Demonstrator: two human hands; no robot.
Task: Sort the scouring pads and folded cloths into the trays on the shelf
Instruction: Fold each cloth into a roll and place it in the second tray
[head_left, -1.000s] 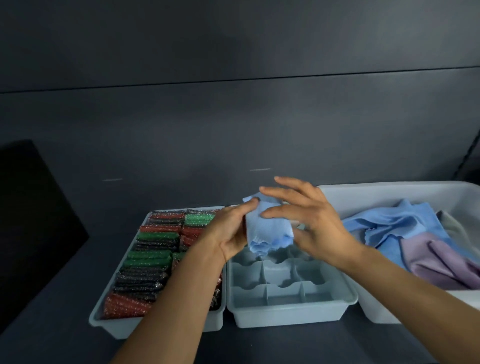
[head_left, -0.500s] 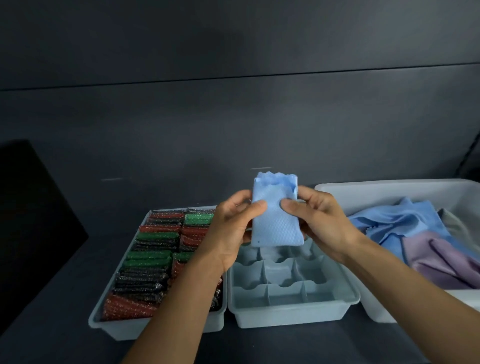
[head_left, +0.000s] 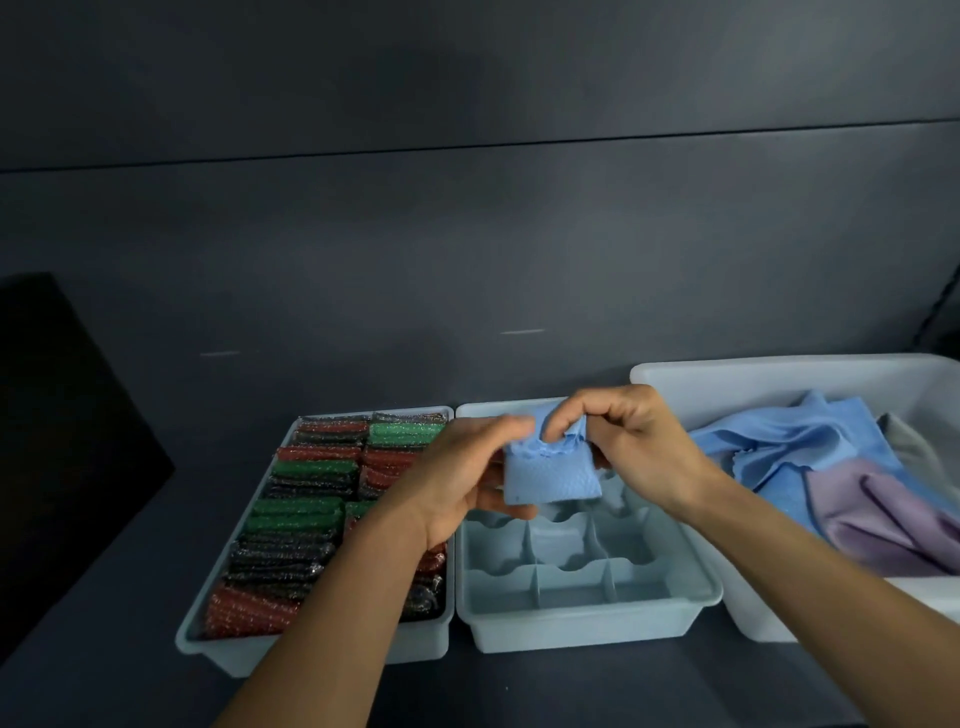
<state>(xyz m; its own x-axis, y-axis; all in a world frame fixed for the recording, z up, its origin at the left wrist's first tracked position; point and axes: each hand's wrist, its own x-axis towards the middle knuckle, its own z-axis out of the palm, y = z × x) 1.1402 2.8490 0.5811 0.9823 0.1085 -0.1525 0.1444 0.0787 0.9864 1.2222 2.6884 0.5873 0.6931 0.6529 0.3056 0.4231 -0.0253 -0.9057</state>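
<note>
A small folded blue cloth (head_left: 550, 478) hangs above the back of the pale blue divided tray (head_left: 587, 623). My left hand (head_left: 457, 483) grips its left side and my right hand (head_left: 623, 441) pinches its top edge, folded over. The divided tray's visible compartments hold nothing. To the left stands a tray (head_left: 228, 644) packed with red, green and dark glittery scouring pads (head_left: 306, 499); my left forearm covers its right part. At the right, a large white bin (head_left: 727, 379) holds loose blue, purple and grey cloths (head_left: 852, 499).
All three containers stand side by side on a dark shelf (head_left: 519, 686) against a dark back wall (head_left: 467, 249). A black panel (head_left: 57, 426) closes the left end. Bare shelf surface lies in front of the trays.
The cloth was held upright and flat half a second ago; its top is now folded down and it sits lower over the divided tray. Both hands came down with it.
</note>
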